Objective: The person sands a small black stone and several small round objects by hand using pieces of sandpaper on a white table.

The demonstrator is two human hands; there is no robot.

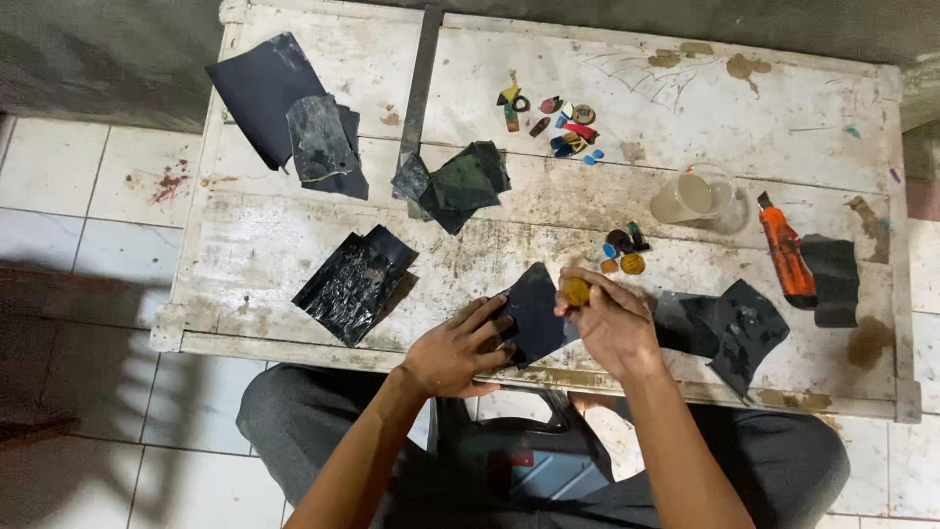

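Note:
My left hand presses flat on a dark sheet of sandpaper at the near edge of the worn white table. My right hand pinches a small yellow-amber piece against the top of that sheet. Just beyond my right hand lie a few small pieces, dark, green and orange.
More dark sandpaper sheets lie at the near left, far left, middle and near right. Several coloured pieces sit at the back. A clear cup of cloudy liquid and an orange utility knife stand to the right.

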